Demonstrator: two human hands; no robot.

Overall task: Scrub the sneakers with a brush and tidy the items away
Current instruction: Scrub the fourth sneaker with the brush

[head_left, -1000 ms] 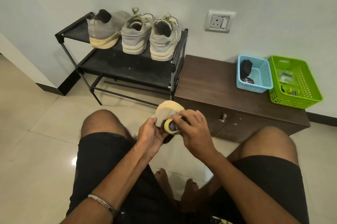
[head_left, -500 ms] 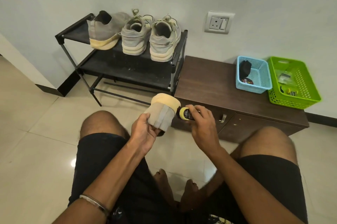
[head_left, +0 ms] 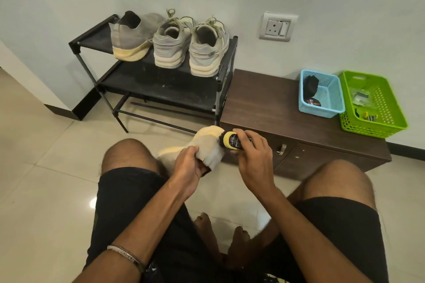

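Scrubbing again: my left hand (head_left: 189, 163) grips the grey sneaker (head_left: 207, 148), and my right hand (head_left: 254, 156) has brought the yellow-collared brush (head_left: 230, 140) back against its heel after lifting off. Beyond, three sneakers (head_left: 171, 44) wait on the black rack (head_left: 161, 86).

Rack (head_left: 220, 61) – three sneakers (head_left: 170, 45), cabinet (head_left: 264, 103) – two baskets (head_left: 322, 107)

A white wall socket (head_left: 277, 26) sits in the upper right of the frame. Below it, a dark brown wooden cabinet (head_left: 271, 107) stands against the wall, its metal handle (head_left: 282, 149) on the front. The floor (head_left: 41, 181) is glossy cream tile, with a dark skirting board (head_left: 60, 111) at the left edge.
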